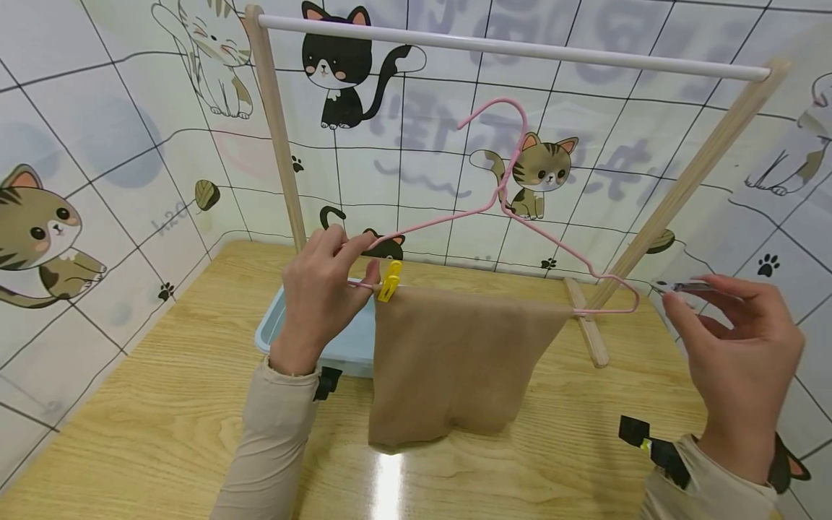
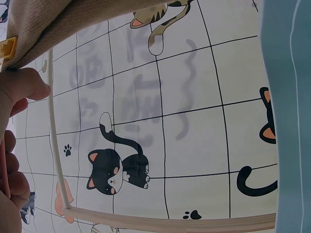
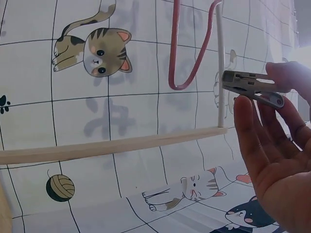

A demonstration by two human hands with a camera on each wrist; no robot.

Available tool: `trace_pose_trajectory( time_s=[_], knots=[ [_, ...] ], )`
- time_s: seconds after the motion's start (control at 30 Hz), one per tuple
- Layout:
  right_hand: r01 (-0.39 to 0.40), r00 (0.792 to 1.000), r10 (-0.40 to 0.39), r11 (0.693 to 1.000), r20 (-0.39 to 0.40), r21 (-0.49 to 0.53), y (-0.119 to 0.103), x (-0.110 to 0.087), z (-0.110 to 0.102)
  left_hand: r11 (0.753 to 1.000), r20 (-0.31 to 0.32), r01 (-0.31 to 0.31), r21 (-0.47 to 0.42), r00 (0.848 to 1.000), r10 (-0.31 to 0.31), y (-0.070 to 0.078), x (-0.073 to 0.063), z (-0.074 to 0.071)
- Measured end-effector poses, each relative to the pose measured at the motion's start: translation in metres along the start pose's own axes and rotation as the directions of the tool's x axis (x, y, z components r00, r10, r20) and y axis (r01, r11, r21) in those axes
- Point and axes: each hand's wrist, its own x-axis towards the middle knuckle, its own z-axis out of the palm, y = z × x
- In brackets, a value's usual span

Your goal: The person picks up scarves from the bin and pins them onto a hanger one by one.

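My left hand [image 1: 321, 292] grips the left end of a pink hanger [image 1: 546, 235], holding it up with its hook on top. Folded over the hanger's lower bar is a brown cloth [image 1: 455, 361]. A yellow clothespin [image 1: 390, 282] clips the cloth's upper left corner to the bar, close beside my left thumb. To the right of the hanger, apart from it, my right hand [image 1: 741, 354] pinches a grey clothespin [image 3: 255, 88] between thumb and fingers. In the right wrist view its tip points away from the palm, toward the hanger side.
Behind the hanger stands a rack with a white rod [image 1: 507, 49] on wooden posts [image 1: 695, 180]. A light blue tray [image 1: 347, 354] sits on the wooden table [image 1: 162, 390], partly hidden by the left hand and cloth. A cat-print sheet [image 1: 429, 180] rises behind.
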Motion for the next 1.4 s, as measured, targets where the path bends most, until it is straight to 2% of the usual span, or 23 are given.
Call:
trace_pose_trajectory(
  time_s=[0.2, 0.43, 0.7, 1.07, 1.17, 1.4],
  knots=[
    [0.046, 0.998, -0.051, 0.993, 0.040, 0.113, -0.010, -0.002, 0.002, 1.000, 0.002, -0.001, 0.002, 1.000, 0.001, -0.001, 0.000, 0.000],
    [0.043, 0.989, -0.086, 0.948, 0.123, 0.316, -0.018, -0.005, 0.003, 1.000, 0.011, -0.001, 0.006, 1.000, 0.001, -0.001, 0.000, -0.001],
    [0.028, 0.975, -0.116, 0.913, 0.192, 0.407, -0.025, -0.009, 0.011, 1.000, 0.014, 0.003, 0.003, 1.000, -0.003, -0.001, 0.000, -0.001],
    [0.075, 0.956, -0.155, 0.951, 0.250, 0.300, -0.027, -0.010, 0.019, 1.000, 0.007, -0.001, 0.001, 1.000, 0.001, 0.000, 0.000, -0.001],
    [0.109, 0.949, -0.177, 0.961, 0.261, 0.253, -0.027, -0.011, 0.021, 1.000, 0.000, 0.001, -0.001, 1.000, -0.001, 0.000, 0.000, 0.000],
    [0.197, 0.921, -0.269, 0.946, 0.283, 0.256, -0.024, -0.011, 0.026, 1.000, -0.010, -0.002, -0.001, 1.000, 0.002, 0.000, 0.001, -0.001]
  ],
)
